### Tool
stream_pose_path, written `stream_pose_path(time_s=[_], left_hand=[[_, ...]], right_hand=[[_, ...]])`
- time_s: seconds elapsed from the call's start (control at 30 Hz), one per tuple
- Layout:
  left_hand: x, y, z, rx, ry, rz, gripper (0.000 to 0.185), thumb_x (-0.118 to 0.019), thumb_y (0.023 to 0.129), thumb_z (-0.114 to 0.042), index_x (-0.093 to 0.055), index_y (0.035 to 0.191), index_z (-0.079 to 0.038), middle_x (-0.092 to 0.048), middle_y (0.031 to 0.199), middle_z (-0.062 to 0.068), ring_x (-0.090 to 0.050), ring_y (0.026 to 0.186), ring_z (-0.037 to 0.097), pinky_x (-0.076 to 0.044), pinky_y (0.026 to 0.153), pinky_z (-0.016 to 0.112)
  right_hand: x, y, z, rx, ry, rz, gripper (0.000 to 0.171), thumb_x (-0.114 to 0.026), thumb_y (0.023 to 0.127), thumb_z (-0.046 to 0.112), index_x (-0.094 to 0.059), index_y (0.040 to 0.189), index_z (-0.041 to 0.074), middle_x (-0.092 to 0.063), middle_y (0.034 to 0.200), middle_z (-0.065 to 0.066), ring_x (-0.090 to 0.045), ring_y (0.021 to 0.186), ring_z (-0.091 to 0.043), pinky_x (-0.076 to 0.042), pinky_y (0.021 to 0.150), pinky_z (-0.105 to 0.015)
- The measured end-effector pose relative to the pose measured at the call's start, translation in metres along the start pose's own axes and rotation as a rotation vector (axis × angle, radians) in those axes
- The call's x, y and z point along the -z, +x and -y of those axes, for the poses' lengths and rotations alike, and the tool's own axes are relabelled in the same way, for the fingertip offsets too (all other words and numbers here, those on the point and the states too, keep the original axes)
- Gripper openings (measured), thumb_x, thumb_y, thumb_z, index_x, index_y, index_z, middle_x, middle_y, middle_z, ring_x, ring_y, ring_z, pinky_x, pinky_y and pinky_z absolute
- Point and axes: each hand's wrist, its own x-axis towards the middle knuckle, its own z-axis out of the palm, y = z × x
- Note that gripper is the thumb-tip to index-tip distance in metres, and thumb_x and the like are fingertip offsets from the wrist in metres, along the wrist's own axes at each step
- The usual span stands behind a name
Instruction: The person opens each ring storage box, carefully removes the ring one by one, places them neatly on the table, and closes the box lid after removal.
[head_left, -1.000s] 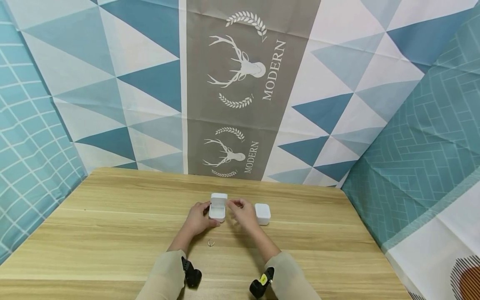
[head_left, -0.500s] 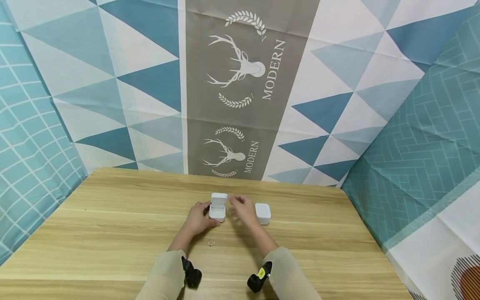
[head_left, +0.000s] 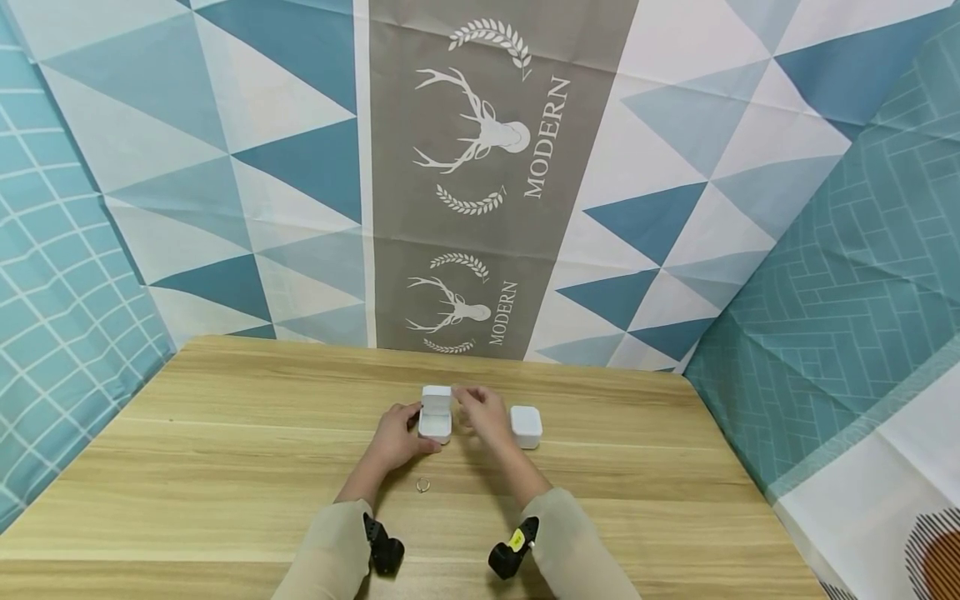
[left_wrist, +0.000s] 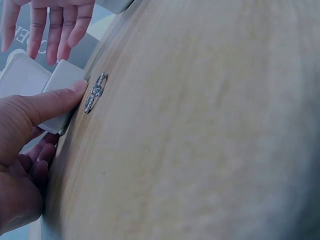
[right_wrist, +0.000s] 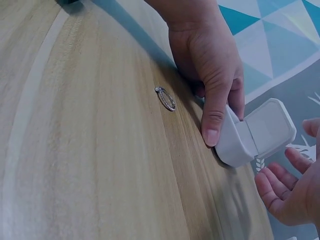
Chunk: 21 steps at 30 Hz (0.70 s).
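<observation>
A white ring box point(head_left: 435, 427) stands on the table with its lid raised and its pale inside facing me. My left hand point(head_left: 395, 437) grips the box from the left, thumb at the front and fingers round the far side, as the right wrist view shows too. At the lid's right edge is my right hand point(head_left: 486, 417), fingers loosely bent and holding nothing. Whether its fingertips touch the lid point(right_wrist: 270, 127) I cannot tell. A silver ring point(left_wrist: 96, 91) with clear stones lies on the table nearer to me, touched by neither hand.
A second white box point(head_left: 526, 427), its lid down, stands just right of my right hand. The wooden table point(head_left: 247, 467) ends at a patterned cloth backdrop point(head_left: 450, 208). Cloth also hangs at both sides.
My right hand shifted slightly, its fingertips now over the right edge of the raised lid, and its forearm moved a little left. The left hand, box and ring stayed put.
</observation>
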Motion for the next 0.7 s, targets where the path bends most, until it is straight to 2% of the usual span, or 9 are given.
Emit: stream_pose_path(time_s=[0.17, 0.4, 0.7], left_hand=[[0.0006, -0.0003, -0.001, 0.002, -0.004, 0.007, 0.083, -0.086, 0.064, -0.021, -0.048, 0.133, 0.003, -0.055, 0.112, 0.019, -0.05, 0.105, 0.031, -0.041, 0.096, 0.05], [0.0007, -0.001, -0.0006, -0.001, 0.0, 0.007, 0.082, -0.086, 0.064, -0.021, -0.048, 0.133, 0.003, -0.055, 0.112, 0.019, -0.05, 0.105, 0.031, -0.041, 0.096, 0.049], [-0.0012, 0.0008, 0.0022, -0.012, -0.003, 0.006, 0.083, -0.086, 0.063, -0.022, -0.048, 0.133, 0.003, -0.056, 0.112, 0.018, -0.05, 0.105, 0.031, -0.041, 0.096, 0.049]], right_hand=[[-0.0014, 0.0022, 0.0006, 0.002, 0.022, 0.023, 0.057, -0.06, 0.085, 0.052, -0.06, 0.118, 0.006, -0.063, 0.116, -0.012, -0.061, 0.104, -0.031, -0.053, 0.083, -0.04], [-0.0051, 0.0075, -0.0002, 0.005, 0.044, 0.053, 0.048, -0.06, 0.087, 0.045, -0.061, 0.117, 0.008, -0.062, 0.118, -0.012, -0.059, 0.104, -0.032, -0.053, 0.081, -0.042], [-0.0086, 0.0092, -0.0001, 0.004, 0.045, 0.042, 0.046, -0.06, 0.087, 0.045, -0.063, 0.115, 0.009, -0.063, 0.116, -0.009, -0.058, 0.103, -0.027, -0.052, 0.084, -0.041]])
